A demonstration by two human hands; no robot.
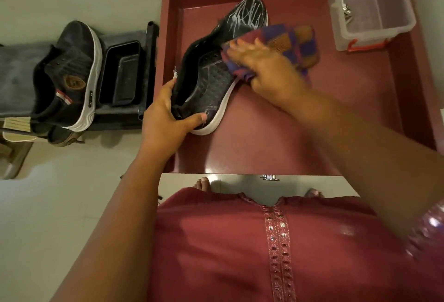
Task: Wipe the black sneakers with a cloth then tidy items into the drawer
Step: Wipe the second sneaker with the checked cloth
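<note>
Black sneaker [209,78] heel in left hand [165,119], toe away upper-right; right hand [269,68] clutching cloth [293,44].

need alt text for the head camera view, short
Seen from above, a left hand holds a black sneaker by its heel over an open red drawer while the right hand presses a checked cloth against its side. A second sneaker sits to the left.
</note>
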